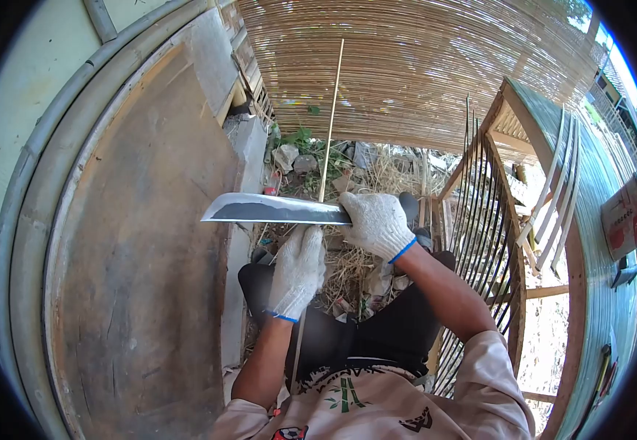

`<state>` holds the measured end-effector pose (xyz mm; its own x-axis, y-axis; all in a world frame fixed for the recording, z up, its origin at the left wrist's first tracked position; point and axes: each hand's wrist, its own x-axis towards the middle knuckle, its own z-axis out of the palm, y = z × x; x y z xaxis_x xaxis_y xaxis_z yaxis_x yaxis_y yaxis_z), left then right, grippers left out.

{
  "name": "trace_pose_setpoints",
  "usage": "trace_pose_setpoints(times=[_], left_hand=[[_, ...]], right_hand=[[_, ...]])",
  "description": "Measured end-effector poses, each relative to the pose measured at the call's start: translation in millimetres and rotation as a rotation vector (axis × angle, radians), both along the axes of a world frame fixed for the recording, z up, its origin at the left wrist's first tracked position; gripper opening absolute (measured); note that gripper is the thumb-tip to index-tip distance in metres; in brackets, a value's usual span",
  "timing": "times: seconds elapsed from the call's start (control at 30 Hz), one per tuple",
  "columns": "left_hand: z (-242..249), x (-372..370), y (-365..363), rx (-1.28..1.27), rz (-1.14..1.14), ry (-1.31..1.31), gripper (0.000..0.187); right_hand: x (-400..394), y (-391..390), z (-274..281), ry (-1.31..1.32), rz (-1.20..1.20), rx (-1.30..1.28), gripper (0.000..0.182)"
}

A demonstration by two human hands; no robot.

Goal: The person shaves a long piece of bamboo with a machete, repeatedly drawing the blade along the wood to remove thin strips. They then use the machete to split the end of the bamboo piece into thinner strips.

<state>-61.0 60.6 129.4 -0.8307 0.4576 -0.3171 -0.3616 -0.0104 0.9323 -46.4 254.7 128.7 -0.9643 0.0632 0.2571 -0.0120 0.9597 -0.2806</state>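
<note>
My right hand (375,224), in a white knit glove with a blue cuff, is closed around the handle end of a machete (271,210). The broad blade points left and lies crosswise, its upper band brighter than the dark lower part. A long thin bamboo strip (331,121) runs away from me and passes beneath the blade. My left hand (296,270), gloved the same way, sits just below the blade with its fingers closed on the strip. The strip's near end comes out below this hand beside my leg. Where the blade meets the strip, the contact is partly hidden.
At left stands a large worn wooden board (142,242) edged by curved pipes (21,220). A woven bamboo screen (406,66) hangs ahead. Rubble and dry straw (348,271) cover the ground. To the right are a slatted wooden frame (505,213) and a green-topped bench (590,220) with a box (621,220).
</note>
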Motion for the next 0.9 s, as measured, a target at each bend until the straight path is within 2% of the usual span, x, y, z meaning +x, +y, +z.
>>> trace_pose_setpoints(times=[0.1, 0.2, 0.23, 0.3, 0.33, 0.37, 0.4, 0.47, 0.6, 0.73, 0.8, 0.9], left_hand=[[1, 2, -4, 0.026, 0.027, -0.037, 0.021], [-5, 2, -12, 0.087, 0.015, -0.060, 0.020], [-8, 2, -13, 0.090, 0.018, -0.061, 0.020], [-12, -1, -16, 0.184, -0.022, -0.134, 0.038], [-11, 1, -21, 0.186, -0.022, -0.136, 0.038], [-6, 6, -29, 0.174, -0.031, -0.114, 0.039], [-2, 8, -35, 0.163, -0.043, -0.088, 0.041], [-1, 10, -42, 0.164, -0.049, -0.101, 0.040], [-3, 8, -31, 0.120, -0.029, -0.083, 0.035], [6, 9, -12, 0.052, -0.051, -0.019, 0.027], [15, 13, -7, -0.015, -0.049, 0.017, 0.025], [12, 16, -10, -0.099, -0.015, 0.124, 0.022]], right_hand=[[-9, -6, 4, -0.123, 0.014, 0.043, 0.033], [-19, 7, -10, 0.004, 0.052, 0.049, 0.039], [-22, 10, -10, 0.018, 0.054, 0.041, 0.025], [-26, 19, -11, 0.043, 0.039, 0.067, 0.032], [-27, 25, -10, 0.067, 0.016, 0.084, 0.040], [-31, 35, -6, -0.002, -0.137, 0.114, 0.030], [-34, 49, -8, 0.093, -0.243, 0.049, 0.020], [-37, 79, -17, 0.224, -0.381, -0.036, 0.020], [-8, 63, 0, 0.226, -0.325, -0.061, 0.021], [16, 14, 14, 0.063, -0.067, -0.046, 0.017], [15, 5, 6, -0.025, 0.017, 0.023, 0.028], [8, -3, 9, -0.044, 0.074, 0.046, 0.029]])
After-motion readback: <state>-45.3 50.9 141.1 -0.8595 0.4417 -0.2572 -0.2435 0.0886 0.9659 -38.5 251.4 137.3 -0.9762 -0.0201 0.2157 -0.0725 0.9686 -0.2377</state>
